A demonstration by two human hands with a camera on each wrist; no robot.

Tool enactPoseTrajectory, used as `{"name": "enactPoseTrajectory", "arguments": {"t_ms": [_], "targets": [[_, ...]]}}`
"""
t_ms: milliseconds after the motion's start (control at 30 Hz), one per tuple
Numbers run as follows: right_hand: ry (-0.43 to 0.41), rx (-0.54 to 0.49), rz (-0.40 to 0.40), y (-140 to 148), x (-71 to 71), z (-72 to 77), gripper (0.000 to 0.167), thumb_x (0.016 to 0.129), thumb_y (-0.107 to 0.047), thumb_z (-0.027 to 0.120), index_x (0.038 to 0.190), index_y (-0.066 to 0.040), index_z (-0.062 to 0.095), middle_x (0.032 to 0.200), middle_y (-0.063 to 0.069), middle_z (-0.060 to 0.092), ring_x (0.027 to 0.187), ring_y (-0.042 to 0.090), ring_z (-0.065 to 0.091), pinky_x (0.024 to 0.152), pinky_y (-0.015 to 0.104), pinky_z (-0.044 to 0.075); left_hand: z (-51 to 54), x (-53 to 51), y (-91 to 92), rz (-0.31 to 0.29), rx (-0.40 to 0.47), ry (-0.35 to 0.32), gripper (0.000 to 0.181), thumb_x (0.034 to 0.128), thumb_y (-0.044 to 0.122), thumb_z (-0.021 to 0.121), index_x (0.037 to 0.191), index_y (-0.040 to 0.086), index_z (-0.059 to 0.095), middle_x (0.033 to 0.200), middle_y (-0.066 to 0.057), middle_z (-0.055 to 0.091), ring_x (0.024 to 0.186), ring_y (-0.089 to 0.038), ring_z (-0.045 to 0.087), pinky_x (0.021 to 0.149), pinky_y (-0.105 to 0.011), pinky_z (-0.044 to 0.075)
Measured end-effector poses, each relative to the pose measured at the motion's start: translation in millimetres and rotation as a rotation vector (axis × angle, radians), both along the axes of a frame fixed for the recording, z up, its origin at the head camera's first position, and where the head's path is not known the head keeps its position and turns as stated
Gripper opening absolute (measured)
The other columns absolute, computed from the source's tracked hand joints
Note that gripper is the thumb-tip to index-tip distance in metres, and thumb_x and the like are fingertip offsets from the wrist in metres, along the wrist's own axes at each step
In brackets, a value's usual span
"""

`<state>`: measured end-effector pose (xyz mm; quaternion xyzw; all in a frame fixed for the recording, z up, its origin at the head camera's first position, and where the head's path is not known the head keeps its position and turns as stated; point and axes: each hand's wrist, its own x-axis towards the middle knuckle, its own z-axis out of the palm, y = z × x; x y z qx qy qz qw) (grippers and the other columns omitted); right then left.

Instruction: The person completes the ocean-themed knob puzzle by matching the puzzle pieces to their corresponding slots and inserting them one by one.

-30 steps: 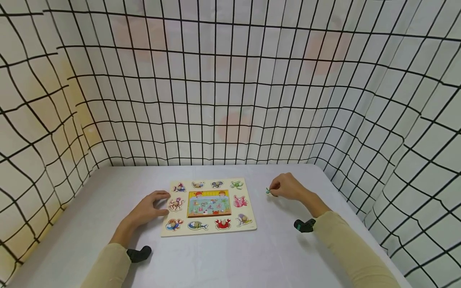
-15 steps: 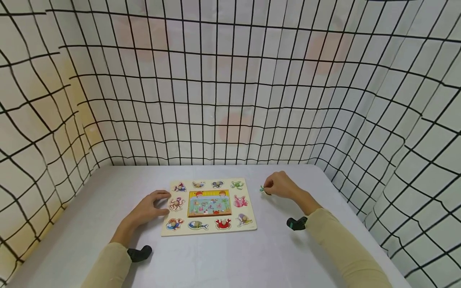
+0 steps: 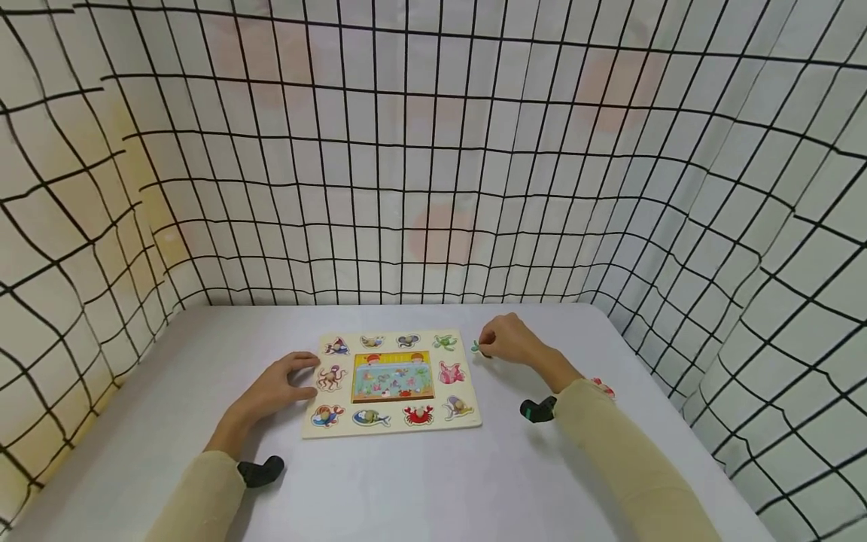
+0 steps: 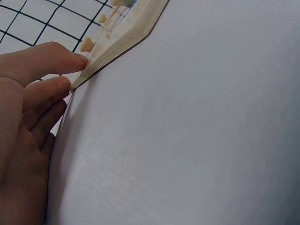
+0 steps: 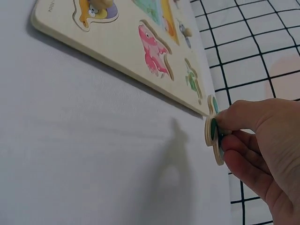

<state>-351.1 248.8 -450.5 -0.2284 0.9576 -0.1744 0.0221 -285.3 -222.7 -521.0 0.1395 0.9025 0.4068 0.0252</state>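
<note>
A wooden peg puzzle board [image 3: 393, 429] with sea-animal pictures lies flat on the table. My left hand [image 3: 274, 388] rests at its left edge, thumb and fingers spread apart; in the left wrist view its fingertips [image 4: 80, 61] touch the board's side. My right hand [image 3: 512, 340] pinches a green puzzle piece [image 3: 476, 347] just right of the board's upper right corner. In the right wrist view this puzzle piece [image 5: 213, 129] stands edge-on, with the knob side hidden by the fingers. Near it, the green turtle recess [image 5: 192, 80] and the pink recess [image 5: 152, 50] have no knobs.
A red and pink puzzle piece [image 3: 603, 387] lies on the table, partly behind the right sleeve. Knobbed pieces such as the red crab [image 3: 418, 415] sit in the board. A black wire grid [image 3: 433, 173] over white cloth surrounds the table's back and sides.
My right hand has moved left toward the board with the green puzzle piece. The red and pink piece has come into sight behind the right sleeve. The left hand stays at the board's edge.
</note>
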Motion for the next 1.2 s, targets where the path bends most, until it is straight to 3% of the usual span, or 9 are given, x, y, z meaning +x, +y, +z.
{"name": "enactPoseTrajectory", "arguments": {"t_ms": [567, 1200], "targets": [[0.03, -0.032, 0.056, -32, -15.2, -7.2, 0.006, 0.092, -0.015, 0.077, 0.086, -0.014, 0.08, 0.078, -0.01, 0.069, 0.071, 0.01, 0.059, 0.064, 0.026, 0.053, 1.7, -0.9, 0.9, -0.009, 0.01, -0.005, 0.064, 0.0853, 0.02, 0.08, 0.14, -0.006, 0.058, 0.152, -0.025, 0.044, 0.146, -0.051, 0.029, 0.118, -0.068, 0.02], [0.029, -0.03, 0.026, -61, -26.5, -11.2, 0.009, 0.094, -0.018, 0.076, 0.092, -0.011, 0.081, 0.084, -0.006, 0.071, 0.074, 0.01, 0.062, 0.068, 0.027, 0.055, -0.7, -2.0, -1.4, -0.014, 0.021, -0.012, 0.065, 0.0843, 0.019, 0.08, 0.14, -0.005, 0.058, 0.152, -0.025, 0.044, 0.147, -0.051, 0.028, 0.118, -0.068, 0.019]]}}
